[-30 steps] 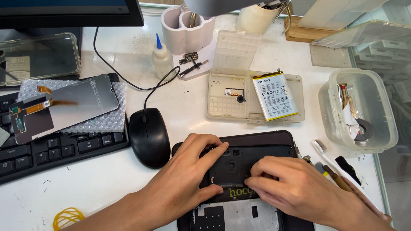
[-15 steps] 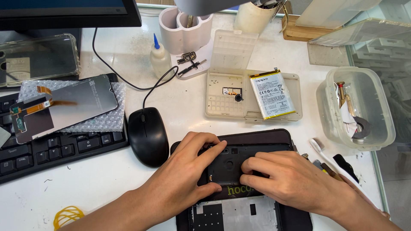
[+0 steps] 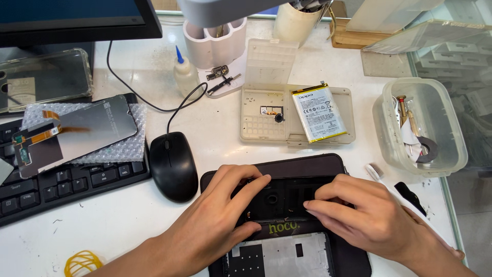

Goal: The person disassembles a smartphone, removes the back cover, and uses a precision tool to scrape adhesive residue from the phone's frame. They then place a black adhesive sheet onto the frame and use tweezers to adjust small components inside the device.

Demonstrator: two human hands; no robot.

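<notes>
on the dark work mat (image 3: pixel 318 166), near the table's front edge, an opened phone body (image 3: pixel 279 202) is lying, hemmed by the black mouse (image 3: pixel 173 165) leftward. the left hand (image 3: pixel 223 215) is pressing it with spread fingers; the right hand (image 3: pixel 366 213) is pinching its edge with curled fingertips.

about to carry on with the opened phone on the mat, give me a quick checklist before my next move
1. Both hands on the phone: ok. Left hand and right hand rest on the opened phone frame.
2. Phone on the dark work mat: ok.
3. Battery out of the way: ok, it lies on the beige parts tray.
4. Spare screen safe: ok, on bubble wrap over the keyboard, apart from the hands.
5. Mouse clear of left hand: cannot tell, it sits close beside the mat.
6. Small part under the fingertips: cannot tell, hidden.
</notes>
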